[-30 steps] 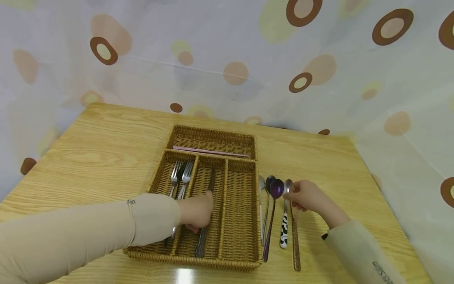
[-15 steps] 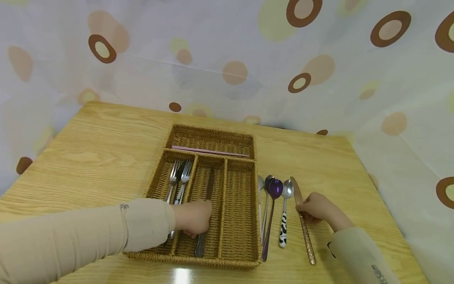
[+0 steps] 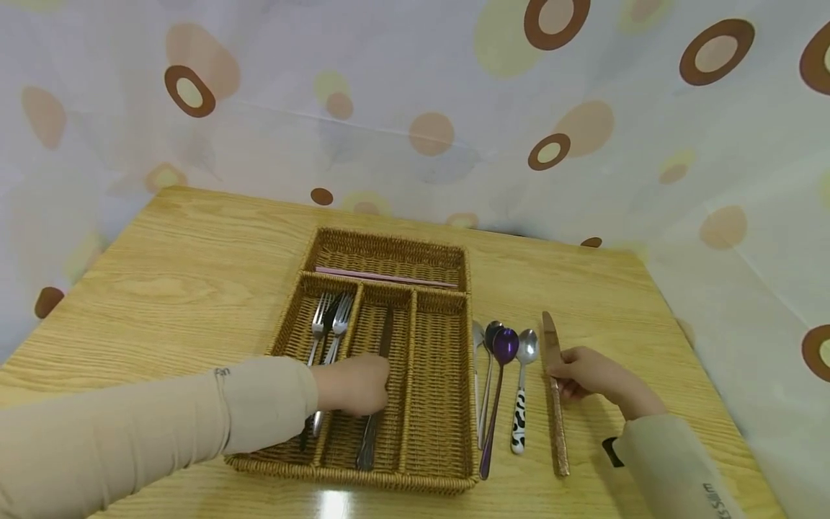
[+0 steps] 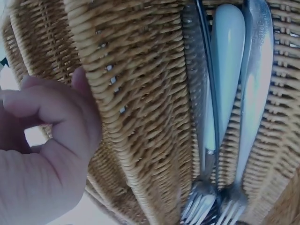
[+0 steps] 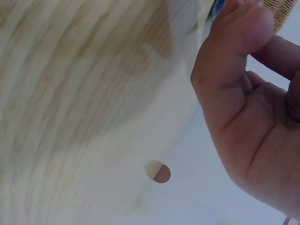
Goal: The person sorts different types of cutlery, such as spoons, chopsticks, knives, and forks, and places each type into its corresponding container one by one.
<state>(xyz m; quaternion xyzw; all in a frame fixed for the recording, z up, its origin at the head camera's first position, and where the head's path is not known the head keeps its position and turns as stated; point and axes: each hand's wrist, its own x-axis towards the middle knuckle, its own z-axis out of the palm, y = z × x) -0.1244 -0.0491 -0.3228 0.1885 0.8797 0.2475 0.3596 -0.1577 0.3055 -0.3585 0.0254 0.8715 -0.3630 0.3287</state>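
Note:
In the head view my right hand (image 3: 590, 375) pinches a copper-coloured table knife (image 3: 553, 389) near its middle, blade pointing away, beside the row of spoons. My left hand (image 3: 357, 384) is over the middle compartment of a wicker cutlery tray (image 3: 441, 382), above a dark-bladed table knife (image 3: 367, 443) lying there. In the left wrist view that hand's fingers curl loosely with nothing visible between them. Nearest the copper knife is a spoon with a black-and-white patterned handle (image 3: 520, 404). Next to it lies a purple spoon (image 3: 504, 346). The right wrist view hides the held knife behind the hand.
Several forks (image 3: 319, 317) lie in the tray's left compartment, one with a white handle (image 4: 229, 61). Pink chopsticks (image 3: 385, 277) lie across the back compartment. A dark spoon (image 3: 491, 333) and a silver utensil (image 3: 478, 335) hug the tray's right wall. A spotted curtain (image 3: 389, 108) hangs behind the table.
My right hand has moved right from the patterned spoon's bowl onto the copper knife, which has shifted right, away from the spoon. My left hand has barely moved.

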